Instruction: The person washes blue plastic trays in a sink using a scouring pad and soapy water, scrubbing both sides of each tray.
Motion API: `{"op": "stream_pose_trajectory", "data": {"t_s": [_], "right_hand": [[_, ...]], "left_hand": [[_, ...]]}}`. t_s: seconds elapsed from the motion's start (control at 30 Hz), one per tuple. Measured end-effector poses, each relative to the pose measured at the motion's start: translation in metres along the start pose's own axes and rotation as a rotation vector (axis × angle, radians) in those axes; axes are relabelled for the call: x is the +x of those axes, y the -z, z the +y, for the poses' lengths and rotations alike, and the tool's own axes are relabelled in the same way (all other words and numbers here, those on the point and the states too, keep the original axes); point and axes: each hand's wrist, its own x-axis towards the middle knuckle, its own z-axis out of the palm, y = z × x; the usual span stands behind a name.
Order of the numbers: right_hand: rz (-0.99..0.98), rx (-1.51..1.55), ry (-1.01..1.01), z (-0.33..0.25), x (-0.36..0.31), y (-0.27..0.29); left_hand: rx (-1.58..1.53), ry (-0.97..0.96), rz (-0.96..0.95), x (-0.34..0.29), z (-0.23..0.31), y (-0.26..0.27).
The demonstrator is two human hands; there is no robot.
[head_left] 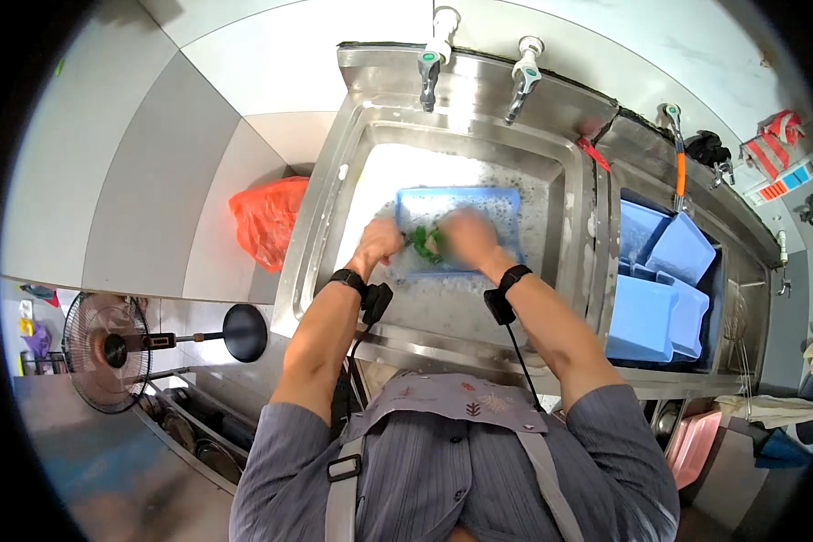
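Note:
A shallow light-blue plastic tray lies in the foamy water of the steel sink. My left hand is closed at the tray's left edge, its fingers apparently round the rim. Over the middle of the tray, my right hand is smeared by motion, and its fingers cannot be made out. Right beside those fingers, a crumpled green thing with pale patches shows against the tray; its kind is unclear. Both wrists carry black straps with small devices.
Two taps project over the sink's back edge. In the right-hand basin, several blue plastic containers are stacked beside an orange hose. A red plastic bag sits left of the sink. A fan stands at the lower left.

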Motion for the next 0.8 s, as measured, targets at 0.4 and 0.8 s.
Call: {"op": "stream_pose_trajectory", "data": {"t_s": [0.4, 0.8], "right_hand": [[0.171, -0.081, -0.347, 0.043, 0.018, -0.002], [0.267, 0.532, -0.155, 0.005, 0.029, 0.031]], "left_hand": [[0.023, 0.029, 0.097, 0.013, -0.003, -0.006], [0.077, -0.036, 0.29, -0.008, -0.004, -0.012]]}}
